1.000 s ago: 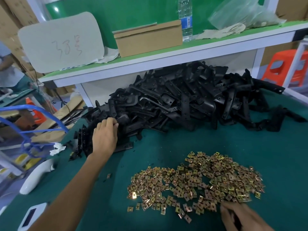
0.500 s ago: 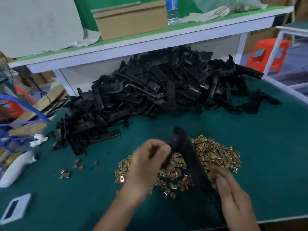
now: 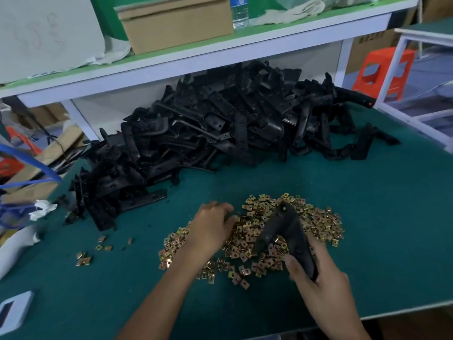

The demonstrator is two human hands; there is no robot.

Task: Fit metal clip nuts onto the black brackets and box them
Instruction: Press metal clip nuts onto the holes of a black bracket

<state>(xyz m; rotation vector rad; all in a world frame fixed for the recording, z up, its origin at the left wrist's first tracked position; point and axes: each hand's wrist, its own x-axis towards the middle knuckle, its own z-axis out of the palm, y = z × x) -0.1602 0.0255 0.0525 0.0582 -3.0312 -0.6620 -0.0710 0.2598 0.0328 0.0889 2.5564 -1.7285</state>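
Note:
A big heap of black brackets [image 3: 220, 128] lies at the back of the green table [image 3: 367, 229]. In front of it spreads a pile of brass-coloured clip nuts [image 3: 247, 236]. My right hand [image 3: 321, 278] grips one black bracket [image 3: 291, 234] by its near end, tilted up over the nuts. My left hand [image 3: 213, 227] rests palm down on the left part of the nut pile, its fingertips among the nuts. Whether it pinches a nut is hidden.
A few stray clip nuts [image 3: 84, 260] lie to the left. A cardboard box [image 3: 176, 23] and a water bottle [image 3: 239, 11] stand on the shelf [image 3: 269, 42] above. A white device [image 3: 14, 310] sits at the near left corner, an orange stool [image 3: 382, 69] at right.
My left hand took a bracket from the heap, brought it over the nuts, passed it to my right hand and now reaches into the nut pile.

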